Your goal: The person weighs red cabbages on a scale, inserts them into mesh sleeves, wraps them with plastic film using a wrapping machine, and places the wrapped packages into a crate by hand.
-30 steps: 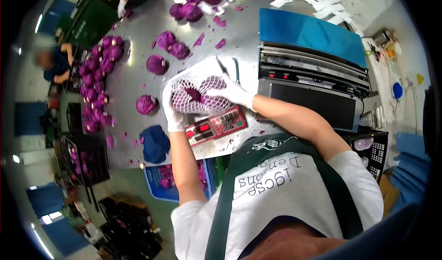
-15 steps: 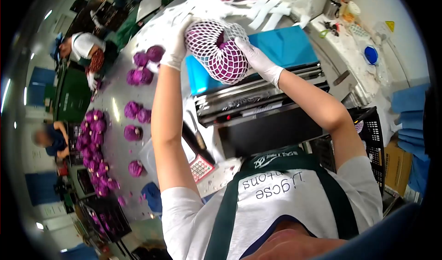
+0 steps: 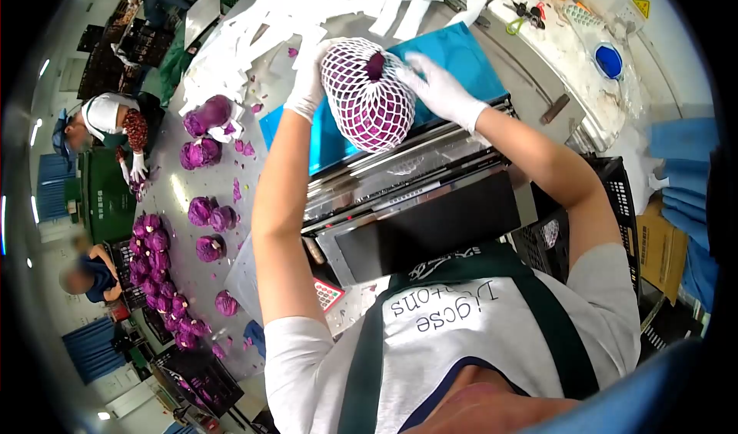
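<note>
A red cabbage (image 3: 374, 119) sits inside a white foam net sleeve, above a blue sheet (image 3: 461, 61) on a black and silver machine (image 3: 430, 211). A dark purple patch shows through the gathered middle of the net. My left hand (image 3: 310, 76), in a white glove, grips the cabbage's left side; its fingers are partly hidden behind the net. On the right, my gloved right hand (image 3: 442, 88) has its fingers apart, with the fingertips at the net's right edge. Whether they press on it I cannot tell.
White foam nets (image 3: 307, 11) lie piled at the back. Loose red cabbages (image 3: 201, 153) and leaf scraps are on the metal table to the left. Scissors (image 3: 526, 15) and a blue round lid (image 3: 608, 61) rest on a side counter. A co-worker (image 3: 115, 119) bends at the far left.
The net now covers the cabbage more evenly, its gap in the middle narrowed. My right hand's fingers have spread and shifted to the cabbage's upper right. The view has turned slightly.
</note>
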`<state>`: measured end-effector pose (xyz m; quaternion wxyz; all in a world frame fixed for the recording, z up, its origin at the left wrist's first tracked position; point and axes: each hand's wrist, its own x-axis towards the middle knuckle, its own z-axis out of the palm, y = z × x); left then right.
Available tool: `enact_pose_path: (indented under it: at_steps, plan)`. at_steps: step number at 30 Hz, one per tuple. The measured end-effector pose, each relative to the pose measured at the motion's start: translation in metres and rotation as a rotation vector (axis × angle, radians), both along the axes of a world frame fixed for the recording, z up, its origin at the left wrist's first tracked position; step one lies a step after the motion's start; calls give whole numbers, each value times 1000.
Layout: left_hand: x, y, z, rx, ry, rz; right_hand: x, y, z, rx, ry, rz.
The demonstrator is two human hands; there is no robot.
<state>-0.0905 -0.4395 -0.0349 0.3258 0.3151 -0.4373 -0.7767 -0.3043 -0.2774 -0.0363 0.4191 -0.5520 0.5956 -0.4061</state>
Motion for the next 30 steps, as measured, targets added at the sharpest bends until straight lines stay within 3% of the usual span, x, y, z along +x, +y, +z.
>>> enact_pose_path:
  at_steps: [1, 5, 7, 8, 10, 11, 12, 13, 14, 15, 17, 19, 22, 25, 26, 27, 28, 30]
  plan:
    - [6, 6, 5, 41, 7, 3, 2, -2, 7, -40, 41, -61]
    - [9, 10, -16, -24, -46, 149, 44, -24, 8, -105, -501, 47]
    - [2, 28, 9, -290, -224, 290, 41, -32, -7, -99, -430, 18]
    - [8, 33, 15, -315, -285, 309, 38, -25, 7, -68, -375, -3]
    - [26, 35, 3, -312, -293, 462, 23, -28, -20, -117, -240, -43]
    - [48, 39, -2, -535, -561, 551, 13, -20, -18, -149, -197, -68]
    - [64, 57, 12, -756, -735, 554, -1, -3, -2, -240, 24, -74]
    - [79, 79, 25, -930, -796, 550, -16, 16, 22, -347, 58, 26]
    - [91, 110, 53, -1030, -874, 392, -33, 30, 33, -506, 271, 162]
    - [111, 122, 54, -1407, -911, 177, -47, 40, 40, -655, 486, 302]
    - [123, 157, 78, -1734, -1060, -412, -60, 53, 49, -735, 718, 650]
    - [126, 177, 74, -1787, -1105, -711, -58, 58, 39, -789, 831, 863]
    - [132, 171, 50, -1819, -1141, -774, -56, 50, 18, -732, 868, 949]
    - [133, 193, 45, -1471, -990, -495, -57, 65, 18, -412, 663, 787]
    - [139, 199, 47, -1343, -1073, -462, -56, 75, 33, -244, 655, 789]
    - [147, 215, 53, -1222, -1052, -396, -60, 85, 42, -291, 617, 815]
    - [151, 226, 68, -1160, -1017, -389, -63, 97, 65, -177, 597, 839]
    - [144, 245, 130, -837, -846, -433, -58, 113, 140, 334, 275, 906]
